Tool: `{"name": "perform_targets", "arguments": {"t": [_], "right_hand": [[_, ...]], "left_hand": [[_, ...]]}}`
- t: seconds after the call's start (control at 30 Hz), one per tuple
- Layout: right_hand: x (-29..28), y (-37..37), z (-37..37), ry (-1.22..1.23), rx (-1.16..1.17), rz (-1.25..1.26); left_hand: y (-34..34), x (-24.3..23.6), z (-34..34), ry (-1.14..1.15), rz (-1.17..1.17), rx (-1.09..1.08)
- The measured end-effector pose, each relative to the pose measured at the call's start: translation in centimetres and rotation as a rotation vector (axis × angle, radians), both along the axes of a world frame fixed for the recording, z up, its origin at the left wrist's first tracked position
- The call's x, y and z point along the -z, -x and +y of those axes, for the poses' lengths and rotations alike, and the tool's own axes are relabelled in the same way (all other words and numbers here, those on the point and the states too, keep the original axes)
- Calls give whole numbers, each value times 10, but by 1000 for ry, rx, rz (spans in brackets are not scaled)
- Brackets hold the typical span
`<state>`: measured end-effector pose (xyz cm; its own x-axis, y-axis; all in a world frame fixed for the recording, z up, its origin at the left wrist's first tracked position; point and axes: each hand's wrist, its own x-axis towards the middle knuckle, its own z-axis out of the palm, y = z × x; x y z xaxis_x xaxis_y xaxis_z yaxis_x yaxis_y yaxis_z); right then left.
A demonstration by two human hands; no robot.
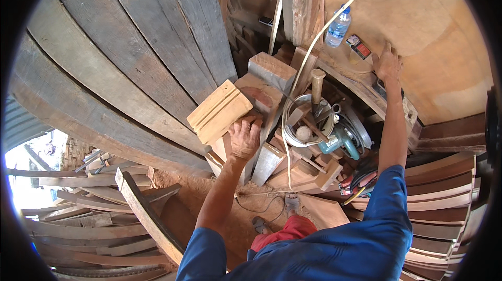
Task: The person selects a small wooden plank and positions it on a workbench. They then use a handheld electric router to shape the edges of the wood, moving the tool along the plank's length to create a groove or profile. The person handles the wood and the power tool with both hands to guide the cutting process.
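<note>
The grooved wooden block lies forward and to the left of the left hand, right at its fingers. Its long axis slants from near left to far right, with the grooves running along it, so the hand meets the near long side toward the right end, rather than an end face. The left fingers are curled against that side; their undersides are hidden, so I cannot tell whether this grip is clamped on the block or only resting there. What bears the block is also mostly hidden, though heavy timber shows just beyond it.

The right hand is well apart from the block, over the plywood bench, a little in from the bench's near-left edge. Its grip is apart, fingers stretched forward and closed on nothing visible. The black-and-red packet lies just left of those fingertips, with the water bottle beyond it to the left. The left hand is clearly nearer the block, the right nearer the packet; the white bucket stands between the two arms.
</note>
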<state>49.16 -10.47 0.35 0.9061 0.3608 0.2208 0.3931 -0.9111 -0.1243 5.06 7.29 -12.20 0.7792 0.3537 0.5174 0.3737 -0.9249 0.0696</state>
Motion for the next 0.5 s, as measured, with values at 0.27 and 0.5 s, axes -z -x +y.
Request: {"name": "perform_targets", "arguments": {"t": [0.27, 0.5], "right_hand": [[-8, 143, -38, -373, -494, -146], [23, 370, -68, -537, -933, 743]], "left_hand": [[5, -7, -8, 68, 2, -36], [23, -83, -23, 212, 488, -41]]}}
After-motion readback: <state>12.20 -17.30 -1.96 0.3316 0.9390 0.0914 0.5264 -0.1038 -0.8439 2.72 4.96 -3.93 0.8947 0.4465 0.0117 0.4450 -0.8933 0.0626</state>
